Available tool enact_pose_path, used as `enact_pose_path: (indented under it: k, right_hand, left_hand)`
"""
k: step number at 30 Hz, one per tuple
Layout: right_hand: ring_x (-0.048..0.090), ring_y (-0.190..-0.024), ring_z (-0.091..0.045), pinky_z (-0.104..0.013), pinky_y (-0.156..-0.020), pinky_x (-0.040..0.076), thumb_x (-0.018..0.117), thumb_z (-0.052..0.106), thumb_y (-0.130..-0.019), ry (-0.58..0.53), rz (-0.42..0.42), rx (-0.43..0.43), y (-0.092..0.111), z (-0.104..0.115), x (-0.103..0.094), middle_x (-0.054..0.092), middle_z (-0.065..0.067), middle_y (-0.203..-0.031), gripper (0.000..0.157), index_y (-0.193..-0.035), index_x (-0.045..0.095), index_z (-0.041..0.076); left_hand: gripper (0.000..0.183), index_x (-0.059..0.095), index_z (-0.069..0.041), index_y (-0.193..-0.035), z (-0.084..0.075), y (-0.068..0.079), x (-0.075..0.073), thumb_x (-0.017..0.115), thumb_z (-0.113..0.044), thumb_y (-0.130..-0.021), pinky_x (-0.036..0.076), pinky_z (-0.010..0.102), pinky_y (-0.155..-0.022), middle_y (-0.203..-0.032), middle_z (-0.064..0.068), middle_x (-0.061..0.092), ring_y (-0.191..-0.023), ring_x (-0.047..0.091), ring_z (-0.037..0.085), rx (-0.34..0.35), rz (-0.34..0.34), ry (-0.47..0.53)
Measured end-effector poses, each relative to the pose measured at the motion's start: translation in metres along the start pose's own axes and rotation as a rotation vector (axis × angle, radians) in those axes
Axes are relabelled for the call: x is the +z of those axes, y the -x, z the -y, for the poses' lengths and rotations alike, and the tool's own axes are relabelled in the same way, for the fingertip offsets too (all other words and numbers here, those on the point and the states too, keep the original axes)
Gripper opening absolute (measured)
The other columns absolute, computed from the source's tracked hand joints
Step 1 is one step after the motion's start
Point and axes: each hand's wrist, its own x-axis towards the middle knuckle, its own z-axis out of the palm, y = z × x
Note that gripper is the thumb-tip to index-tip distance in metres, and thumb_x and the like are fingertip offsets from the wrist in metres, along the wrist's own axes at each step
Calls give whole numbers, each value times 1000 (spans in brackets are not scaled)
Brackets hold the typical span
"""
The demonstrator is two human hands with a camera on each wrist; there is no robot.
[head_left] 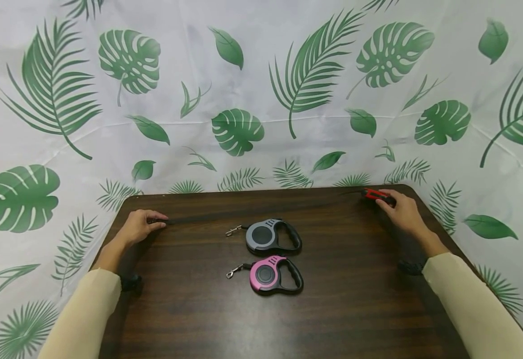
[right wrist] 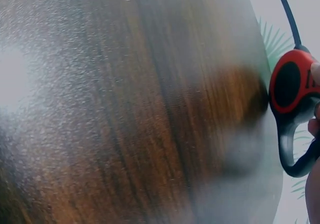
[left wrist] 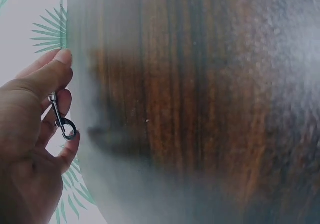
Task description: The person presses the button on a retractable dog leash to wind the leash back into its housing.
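Note:
A red and black retractable dog leash (head_left: 373, 194) is gripped by my right hand (head_left: 402, 212) near the table's far right corner. Its dark cord (right wrist: 288, 13) runs out of the casing, as the right wrist view shows. At the far left, the fingertips of my left hand (head_left: 134, 228) pinch the cord end. A metal snap hook (left wrist: 61, 120) hangs by that palm in the left wrist view. Between the hands, the cord is hard to make out against the dark wood. The right fingers are partly cut off in the right wrist view.
On the brown wooden table (head_left: 342, 309) lie a grey retractable leash (head_left: 261, 235) and, nearer to me, a pink one (head_left: 265, 274). Both have their snap hooks pointing left. A white cloth with green leaves (head_left: 306, 149) hangs behind and beside the table.

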Motion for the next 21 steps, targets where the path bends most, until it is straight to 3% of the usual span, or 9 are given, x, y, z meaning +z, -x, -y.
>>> enact_pose_path:
  k: [7,14,17,21]
  right_hand:
    - [40,-56,-9,-30,-56,33,74,19,-101,-45,12,83,-2,-2,-6,57,-9,-73,34,-127,71,-3]
    - [41,-51,-13,-31,-48,35,72,27,-104,-118,87,205,2,-6,-13,56,-10,-76,38,-129,70,-1]
    - [42,-51,-16,-32,-46,37,70,31,-105,-151,117,246,2,-3,-18,59,-15,-83,41,-131,70,0]
    - [51,-71,-14,-27,-55,44,70,37,-105,-194,129,288,0,0,-26,67,-26,-110,44,-130,71,0]
  left_hand:
    - [18,80,2,-111,-4,-3,-7,80,-7,-94,52,64,-94,-112,26,76,-108,69,49,16,-78,-18]
    - [19,80,2,-109,-6,1,-14,82,-7,-92,53,62,-89,-107,25,77,-103,71,47,68,-128,-30]
    - [17,81,2,-107,-5,5,-18,82,-5,-91,56,55,-83,-104,23,78,-98,73,44,100,-148,-37]
    - [17,81,1,-108,-6,10,-26,81,-4,-92,56,40,-75,-103,21,79,-93,74,40,119,-159,-37]
